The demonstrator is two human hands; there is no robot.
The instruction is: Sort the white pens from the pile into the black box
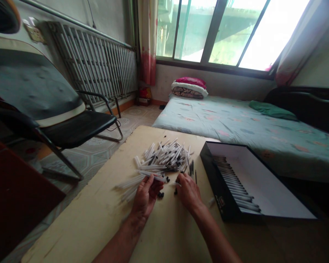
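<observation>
My left hand (148,191) is closed round a white pen barrel (153,176), its tip pointing left. Small black plugs (161,195) lie on the table just beside that hand. My right hand (188,190) is bent down at the tabletop with fingers pinched together; what they hold is too small to make out. Beyond both hands spreads a loose pile of white pen parts (167,155) with black pieces mixed in. More white barrels (130,186) lie left of my left hand. Several thin dark refills (192,168) rest beyond my right hand.
A black box (212,179) with a white inside stands at the right, a row of assembled pens (233,182) along its left side. The yellowish table (93,204) meets a bed (208,113) at the back. A black chair (79,126) stands to the left.
</observation>
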